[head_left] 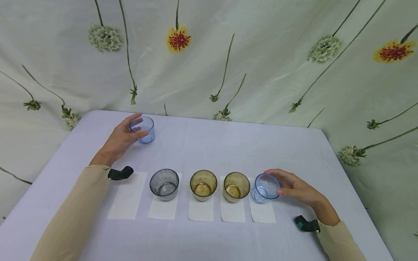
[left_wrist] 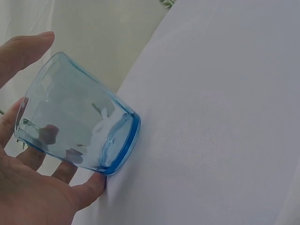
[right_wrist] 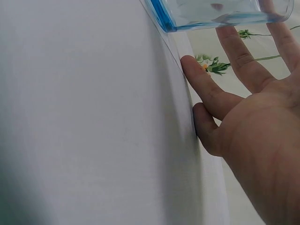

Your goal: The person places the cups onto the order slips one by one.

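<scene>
At the far left of the table, my left hand (head_left: 122, 136) is curled round a clear blue glass (head_left: 148, 137), thumb on the near side and fingers behind. The left wrist view shows that glass (left_wrist: 70, 117) from the side, its thick blue base by the white cloth. My right hand (head_left: 298, 188) holds a second blue glass (head_left: 261, 194) by its right side, over the rightmost white paper (head_left: 262, 214). Only the lower part of this glass (right_wrist: 220, 14) shows in the right wrist view. Whether either glass is raised off its surface, I cannot tell.
Left of the right-hand glass stand two amber glasses (head_left: 236, 186) (head_left: 203, 185) and a grey glass (head_left: 164, 184), upright in a row on white papers. Another white paper (head_left: 127, 199) lies at the row's left end. A flowered curtain (head_left: 261, 72) hangs behind the white table (head_left: 209, 239).
</scene>
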Motion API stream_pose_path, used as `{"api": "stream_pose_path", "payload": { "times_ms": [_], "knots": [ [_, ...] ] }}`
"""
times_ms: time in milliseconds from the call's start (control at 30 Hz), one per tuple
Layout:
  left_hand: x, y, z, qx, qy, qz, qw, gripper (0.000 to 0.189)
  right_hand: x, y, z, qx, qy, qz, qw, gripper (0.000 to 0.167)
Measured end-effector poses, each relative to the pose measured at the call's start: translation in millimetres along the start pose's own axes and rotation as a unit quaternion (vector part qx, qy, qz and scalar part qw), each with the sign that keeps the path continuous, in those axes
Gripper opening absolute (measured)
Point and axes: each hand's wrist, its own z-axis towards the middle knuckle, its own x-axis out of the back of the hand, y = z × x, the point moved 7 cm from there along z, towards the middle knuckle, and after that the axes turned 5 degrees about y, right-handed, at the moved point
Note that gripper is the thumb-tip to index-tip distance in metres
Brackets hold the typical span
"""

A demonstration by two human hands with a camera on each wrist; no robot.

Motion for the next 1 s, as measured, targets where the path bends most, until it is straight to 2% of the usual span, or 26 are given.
{"api": "stream_pose_path", "payload": {
  "times_ms": [200,500,700,1000],
  "knots": [
    [1.2,-2.2,0.6,0.000,0.002,0.007,1.0000,0.087,-1.0,0.8,-0.5,-0.008,0.000,0.007,0.9999,0.056],
    [1.9,-5.3,1.6,0.005,0.007,0.022,0.9997,0.088,-0.8,-0.6,-0.6,0.004,-0.007,0.008,0.9999,0.055],
    [2.4,-7.1,2.1,0.008,0.015,0.052,0.9985,0.090,0.1,0.1,-1.6,-0.005,-0.001,0.003,1.0000,0.057],
    [8.1,-2.6,-4.5,0.002,0.041,0.117,0.9922,0.089,-0.1,0.7,-1.1,-0.010,0.001,0.003,0.9999,0.057]
  ]
}}
